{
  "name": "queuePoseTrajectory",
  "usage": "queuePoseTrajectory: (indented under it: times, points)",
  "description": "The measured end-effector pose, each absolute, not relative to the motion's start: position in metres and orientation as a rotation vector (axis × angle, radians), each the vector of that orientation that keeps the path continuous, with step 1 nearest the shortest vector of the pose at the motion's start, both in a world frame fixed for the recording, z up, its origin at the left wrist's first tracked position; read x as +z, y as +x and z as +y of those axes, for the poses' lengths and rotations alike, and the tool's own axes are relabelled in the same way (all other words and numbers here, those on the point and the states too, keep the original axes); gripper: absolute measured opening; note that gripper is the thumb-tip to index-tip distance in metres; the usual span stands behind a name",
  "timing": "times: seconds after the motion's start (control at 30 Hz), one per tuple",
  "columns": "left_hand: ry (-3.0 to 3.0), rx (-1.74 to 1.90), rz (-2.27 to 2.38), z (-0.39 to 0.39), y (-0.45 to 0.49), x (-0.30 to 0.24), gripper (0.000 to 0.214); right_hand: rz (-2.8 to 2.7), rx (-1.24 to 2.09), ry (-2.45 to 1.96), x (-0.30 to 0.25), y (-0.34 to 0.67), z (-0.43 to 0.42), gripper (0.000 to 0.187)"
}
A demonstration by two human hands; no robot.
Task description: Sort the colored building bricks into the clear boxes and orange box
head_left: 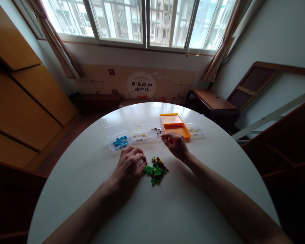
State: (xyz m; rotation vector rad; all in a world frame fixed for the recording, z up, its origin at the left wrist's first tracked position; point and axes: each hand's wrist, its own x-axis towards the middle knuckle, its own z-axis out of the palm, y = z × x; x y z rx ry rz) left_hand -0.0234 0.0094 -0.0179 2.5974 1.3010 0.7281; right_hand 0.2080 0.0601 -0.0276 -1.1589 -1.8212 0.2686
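Note:
A small pile of green, brown and yellow toy building bricks lies on the white table. At its left edge is my left hand, fingers curled and closed, with a dark speck by the fingertips; what they hold, if anything, is hidden. My right hand reaches over the front of the orange box, thumb and finger pinched together. Its fingertips are beside the clear box with dark brown pieces; anything between them is too small to name.
Blue bricks fill a clear lidded box at the left. Beside it, a smaller clear box holds yellow pieces. Pale pieces lie in a clear box right of the orange one. The round table has a curved far edge; a wooden chair stands beyond.

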Motion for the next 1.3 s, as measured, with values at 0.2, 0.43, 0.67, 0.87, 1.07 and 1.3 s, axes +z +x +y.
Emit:
queuePoseTrajectory:
  times: [0.2,0.43,0.67,0.87,1.07,1.3]
  points:
    - [2.636,0.881,1.244,0.013,-0.022,-0.020,0.014,-1.840,0.347,-1.108,-0.028,0.203,0.051,0.013]
    - [2.687,1.326,1.208,0.009,-0.019,-0.014,0.004,-1.708,1.070,-1.005,-0.023,0.181,0.030,0.022]
    - [2.718,1.441,1.220,0.007,-0.018,-0.014,0.003,-1.644,1.344,-0.959,-0.020,0.171,0.022,0.027]
    - [2.744,1.419,1.218,0.006,-0.017,-0.012,0.005,-1.661,1.292,-0.966,-0.025,0.170,0.024,0.023]
    - [2.719,1.336,1.275,0.008,-0.018,-0.016,0.005,-1.747,1.072,-1.010,-0.025,0.170,0.022,0.014]
    - [2.708,1.281,1.283,0.008,-0.021,-0.019,0.004,-1.825,0.792,-1.060,-0.027,0.172,0.033,0.008]
